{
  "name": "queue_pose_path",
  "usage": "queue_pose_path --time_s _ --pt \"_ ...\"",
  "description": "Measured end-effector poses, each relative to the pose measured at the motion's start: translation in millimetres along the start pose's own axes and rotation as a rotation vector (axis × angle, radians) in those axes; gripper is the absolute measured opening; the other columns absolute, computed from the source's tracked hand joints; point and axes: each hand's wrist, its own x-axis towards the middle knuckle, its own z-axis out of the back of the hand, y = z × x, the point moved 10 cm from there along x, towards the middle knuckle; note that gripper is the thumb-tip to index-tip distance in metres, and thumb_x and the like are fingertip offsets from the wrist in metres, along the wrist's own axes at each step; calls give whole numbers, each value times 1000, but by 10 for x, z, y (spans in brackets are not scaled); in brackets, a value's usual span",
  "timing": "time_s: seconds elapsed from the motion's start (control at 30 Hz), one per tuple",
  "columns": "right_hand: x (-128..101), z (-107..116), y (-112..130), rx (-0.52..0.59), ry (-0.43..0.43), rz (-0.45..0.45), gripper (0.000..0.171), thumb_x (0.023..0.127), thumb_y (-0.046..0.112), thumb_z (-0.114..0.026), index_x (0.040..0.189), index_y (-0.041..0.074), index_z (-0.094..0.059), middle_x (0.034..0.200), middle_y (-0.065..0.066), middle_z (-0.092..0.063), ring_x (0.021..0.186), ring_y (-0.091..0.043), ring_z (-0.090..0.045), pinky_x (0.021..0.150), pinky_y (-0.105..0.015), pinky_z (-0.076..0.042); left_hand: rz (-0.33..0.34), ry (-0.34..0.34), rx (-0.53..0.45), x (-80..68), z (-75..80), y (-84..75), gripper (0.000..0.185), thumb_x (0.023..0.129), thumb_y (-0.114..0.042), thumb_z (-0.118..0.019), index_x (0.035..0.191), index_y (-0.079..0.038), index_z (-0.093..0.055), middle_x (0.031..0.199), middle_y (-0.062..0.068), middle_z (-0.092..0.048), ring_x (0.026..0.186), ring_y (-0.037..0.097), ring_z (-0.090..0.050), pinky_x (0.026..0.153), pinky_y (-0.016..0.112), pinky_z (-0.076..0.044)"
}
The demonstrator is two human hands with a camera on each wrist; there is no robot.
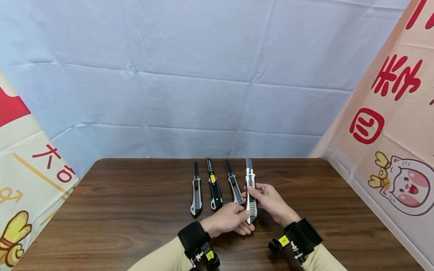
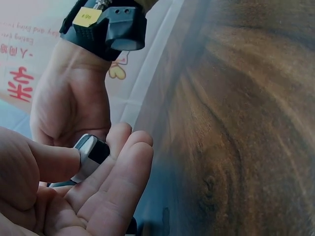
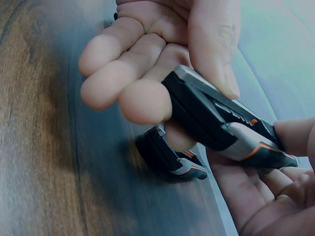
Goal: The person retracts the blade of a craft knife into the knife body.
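Silver-black knife [image 1: 250,195]; yellow-slider black knife [image 1: 213,186]; dark wood-grain table [image 1: 135,210].

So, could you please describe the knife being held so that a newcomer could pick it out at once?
On the dark wooden table, four utility knives lie in a row. The held knife is the rightmost, gripped by the left hand and the right hand. It alone is silver-white; its neighbours are darker.

Matt dark wood-grain table [image 1: 135,210]; creased cloth backdrop [image 1: 203,75]; metal-bodied knife [image 1: 250,188].
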Motion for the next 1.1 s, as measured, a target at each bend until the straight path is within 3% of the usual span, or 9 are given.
queue_pose_path --time_s 0.4,0.73,1.1 --pt "-6 -21 29 -37 27 11 48 105 20 -46 137 -16 -41 121 -28 -62 106 -24 -66 82 -28 -58 -1 -2 -8 5 15 15 27 104 -16 -47 107 5 -64 93 24 -72 86 33 -73 72 35 -62" --pt "-6 34 6 -23 -11 -27 50 103 24 -49 137 -13 -43 117 -22 -65 105 -25 -67 82 -28 -58 -20 56 -102 -6 -38 10 29 104 -17 -46 117 4 -60 104 22 -72 94 31 -72 77 33 -62" --pt "-72 5 -90 17 60 -71 60 102 40 -49 130 -14 -48 107 -11 -70 95 -17 -69 81 -30 -59 -36 -28 -81 -17 -38 40 23 103 -13 -49 114 3 -62 100 26 -72 92 32 -72 78 35 -61"
